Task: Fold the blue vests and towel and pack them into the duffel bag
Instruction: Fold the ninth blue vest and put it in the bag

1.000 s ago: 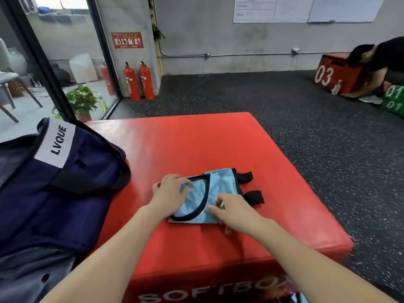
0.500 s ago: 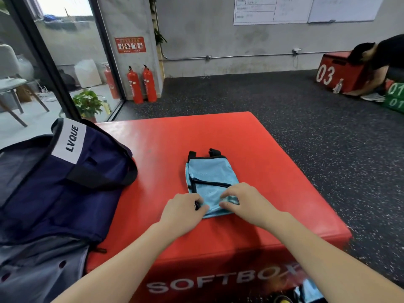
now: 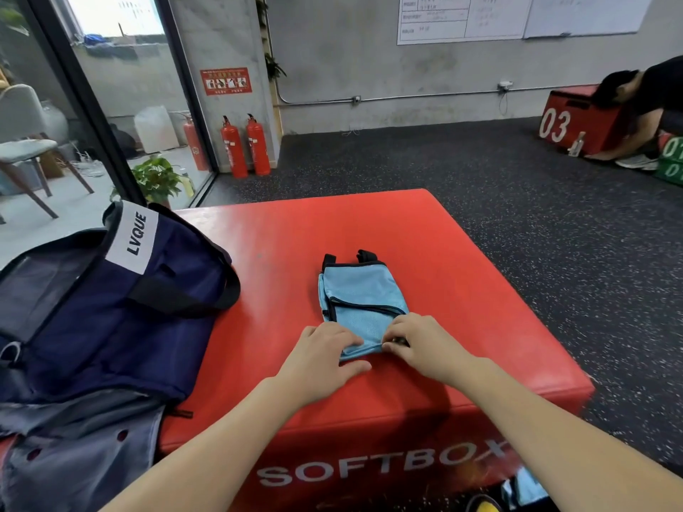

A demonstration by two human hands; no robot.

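— Where is the blue vest?
— Folded into a narrow bundle on the red soft box, its black straps pointing away from the person.
— And the hands?
— Both pinch its near edge: the left hand at the near-left corner, the right hand at the near-right.
— The duffel bag?
— Navy, lying on the box's left side, apart from the vest.

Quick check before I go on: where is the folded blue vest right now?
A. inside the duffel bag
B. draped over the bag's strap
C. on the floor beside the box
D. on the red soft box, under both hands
D: the folded blue vest lies on the red soft box, with the left hand and right hand at its near edge; the duffel bag sits apart to the left.
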